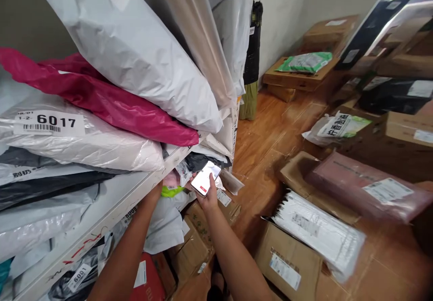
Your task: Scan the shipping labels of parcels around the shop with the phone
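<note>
right hand (210, 196) up at the shelf (111, 199) edge; fingers clamped round the phone (204, 178), screen lit | left hand (156, 189) thrust among bagged parcels (165, 226) below that shelf; fingers hidden, cannot tell | cardboard boxes (287, 256) on floor, right

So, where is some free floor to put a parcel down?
Bare wooden floor runs between the shelf end and the cardboard boxes by the wall. Shelf and right side are packed with parcels; the right hand holds a phone.
</note>
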Available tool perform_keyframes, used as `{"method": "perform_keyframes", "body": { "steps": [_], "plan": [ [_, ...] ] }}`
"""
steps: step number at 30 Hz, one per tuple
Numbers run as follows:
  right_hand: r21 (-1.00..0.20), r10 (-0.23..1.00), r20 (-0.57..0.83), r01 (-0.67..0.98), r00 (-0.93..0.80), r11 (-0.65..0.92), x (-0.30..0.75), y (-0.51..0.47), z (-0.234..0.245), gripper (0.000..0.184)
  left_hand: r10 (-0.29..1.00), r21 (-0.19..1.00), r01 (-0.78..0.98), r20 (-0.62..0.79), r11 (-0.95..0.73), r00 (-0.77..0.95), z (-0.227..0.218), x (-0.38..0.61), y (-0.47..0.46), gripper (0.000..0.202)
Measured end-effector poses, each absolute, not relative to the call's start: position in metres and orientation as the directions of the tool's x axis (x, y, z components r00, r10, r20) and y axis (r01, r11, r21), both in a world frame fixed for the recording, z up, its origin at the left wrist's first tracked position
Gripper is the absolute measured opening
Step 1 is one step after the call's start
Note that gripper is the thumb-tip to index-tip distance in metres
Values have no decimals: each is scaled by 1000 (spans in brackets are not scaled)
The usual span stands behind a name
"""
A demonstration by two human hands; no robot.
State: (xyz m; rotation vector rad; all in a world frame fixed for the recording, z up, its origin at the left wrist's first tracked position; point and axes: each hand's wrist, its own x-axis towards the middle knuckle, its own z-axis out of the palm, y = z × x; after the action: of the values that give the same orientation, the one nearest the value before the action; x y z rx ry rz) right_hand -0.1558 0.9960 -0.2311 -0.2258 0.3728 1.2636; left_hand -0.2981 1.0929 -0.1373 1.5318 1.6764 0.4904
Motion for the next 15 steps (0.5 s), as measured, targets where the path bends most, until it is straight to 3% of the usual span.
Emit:
{"method": "perform_keyframes", "body": {
  "steps": [2, 5, 11, 13, 15],
  "plan": [
    [28, 880, -394, -954, 264, 298, -148, 997, -232, 35, 987, 621, 784, -137, 15, 90, -137, -308, 1071, 35],
    [14, 876, -401, -954, 268, 299, -141, 999, -234, 32, 981, 249, 949, 24, -192, 193, -147, -329, 1042, 50],
    [19, 870, -425, -958, 251, 286, -130, 1003, -234, 32, 942, -208, 937, 132, -280, 310, -139, -330, 1029, 41],
    [27, 872, -426, -960, 240, 278, -129, 1003, -232, 33, 936, -151, 934, 89, -325, 340, -134, -304, 1046, 40],
    [30, 874, -423, -961, 236, 275, -130, 1003, -233, 35, 935, 42, 935, -5, -353, 354, -138, -275, 1069, 34]
  ]
}}
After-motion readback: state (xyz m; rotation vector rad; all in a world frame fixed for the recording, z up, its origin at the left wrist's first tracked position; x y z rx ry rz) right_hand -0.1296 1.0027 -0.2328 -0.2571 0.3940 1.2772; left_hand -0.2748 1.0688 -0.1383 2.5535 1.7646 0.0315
